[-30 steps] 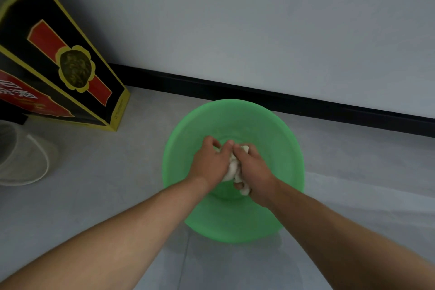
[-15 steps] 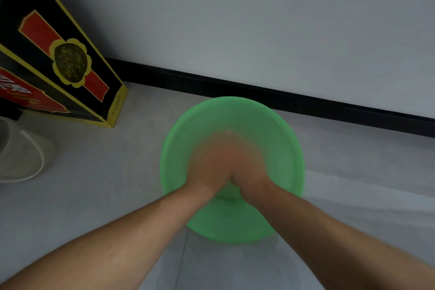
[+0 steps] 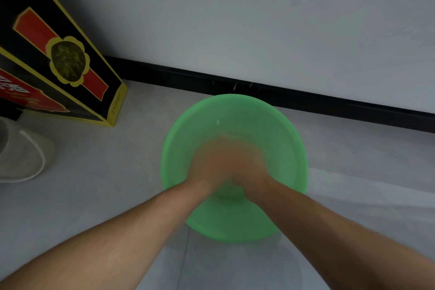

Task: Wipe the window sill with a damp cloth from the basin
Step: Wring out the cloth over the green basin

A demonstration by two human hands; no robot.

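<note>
Fingers [image 3: 226, 148] of both hands are blurring together over the green basin [image 3: 289, 148], so their grip and the cloth cannot be told. Left hand [image 3: 209, 167] and right hand [image 3: 254, 169] are pressing together; beyond, a black box [image 3: 58, 59] is standing against the wall [image 3: 259, 19].

Both hands, the left hand [image 3: 211, 162] and right hand [image 3: 249, 165], sit together inside the round green plastic basin [image 3: 289, 148]. The tall black-and-yellow cardboard box [image 3: 58, 54] stands far left, behind them. The wall's black baseboard [image 3: 329, 106] runs behind.
</note>
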